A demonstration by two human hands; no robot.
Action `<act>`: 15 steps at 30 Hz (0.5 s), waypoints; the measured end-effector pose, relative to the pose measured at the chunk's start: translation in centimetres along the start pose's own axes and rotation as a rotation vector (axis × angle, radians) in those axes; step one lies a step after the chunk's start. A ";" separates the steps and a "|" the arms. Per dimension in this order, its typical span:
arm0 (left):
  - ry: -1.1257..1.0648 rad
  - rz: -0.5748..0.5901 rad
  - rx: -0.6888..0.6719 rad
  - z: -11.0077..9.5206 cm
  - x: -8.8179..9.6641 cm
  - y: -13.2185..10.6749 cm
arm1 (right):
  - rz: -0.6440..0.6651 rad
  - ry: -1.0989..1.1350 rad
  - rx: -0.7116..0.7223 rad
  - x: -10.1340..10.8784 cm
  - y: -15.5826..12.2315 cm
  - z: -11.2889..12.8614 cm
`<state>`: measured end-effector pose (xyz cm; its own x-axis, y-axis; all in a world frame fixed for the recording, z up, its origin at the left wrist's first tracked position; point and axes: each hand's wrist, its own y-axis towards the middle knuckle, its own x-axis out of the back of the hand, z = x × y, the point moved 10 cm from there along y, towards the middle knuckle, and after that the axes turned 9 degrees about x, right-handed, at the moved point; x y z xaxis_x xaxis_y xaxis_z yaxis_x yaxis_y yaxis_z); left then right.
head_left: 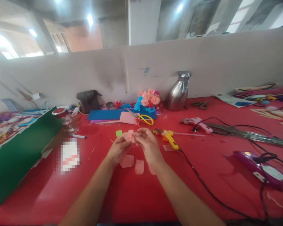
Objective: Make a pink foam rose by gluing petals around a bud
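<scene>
Between both hands' fingers (141, 134), pink flower (130, 135)

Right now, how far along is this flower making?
Done: a bunch of pink and blue flowers stands at the back of the red table. In hand: the left hand and right hand pinch a small pink flower, seemingly part-built. Left, probably: loose pink petals lie unused below the hands, near the yellow glue gun.

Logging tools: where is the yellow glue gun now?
Head view: yellow glue gun lies on the red table, just right of the right hand.
</scene>
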<state>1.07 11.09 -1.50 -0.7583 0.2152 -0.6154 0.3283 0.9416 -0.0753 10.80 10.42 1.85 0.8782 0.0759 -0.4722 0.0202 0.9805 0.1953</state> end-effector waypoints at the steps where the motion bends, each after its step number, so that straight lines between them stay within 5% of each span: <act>1: 0.029 -0.015 -0.024 -0.2 0.1 0.0 | 0.003 -0.006 0.007 0.0 0.0 0.0; 15: 0.209 -0.100 -0.183 -1.9 0.0 -0.4 | -0.028 -0.015 0.041 0.3 0.2 0.2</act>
<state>-0.13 11.22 0.07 -0.8876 0.1493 -0.4356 0.1530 0.9879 0.0270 11.20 10.62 1.95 0.8840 0.0461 -0.4653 0.0639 0.9739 0.2179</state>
